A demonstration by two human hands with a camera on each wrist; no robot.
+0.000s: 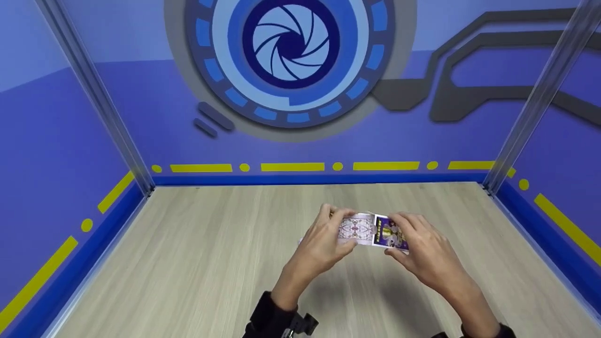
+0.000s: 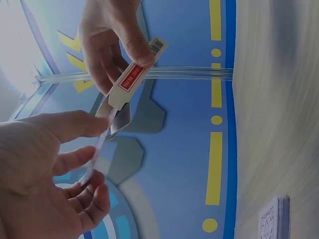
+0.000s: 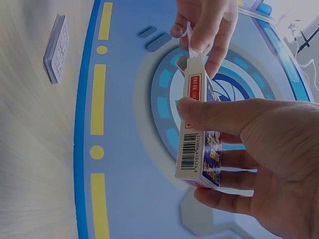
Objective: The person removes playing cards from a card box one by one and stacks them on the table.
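- Purple and white cardboard makes up the card box [image 1: 389, 234], printed with a figure on its face, a barcode on its narrow side and a red label near its open end.
- One box shows, held in the air above the desk [image 1: 188, 263] between both hands.
- Right hand [image 1: 425, 253] grips the box, thumb across the barcode side and fingers curled round the back.
- Left hand [image 1: 321, 241] pinches a thin bunch of cards [image 1: 355, 228] at the box's open end; their backs carry a pale pink and white pattern. How many cards it holds cannot be told.
- Box flap [image 2: 120, 119] hangs open beside those cards.
- One separate stack of cards [image 3: 56, 48] lies flat on the pale wood-grain desk, well apart from the hands, seen only in the wrist views.
- Two hands, one box, one stack on the desk.
- Blue walls with yellow dashes and dots stand around the desk.
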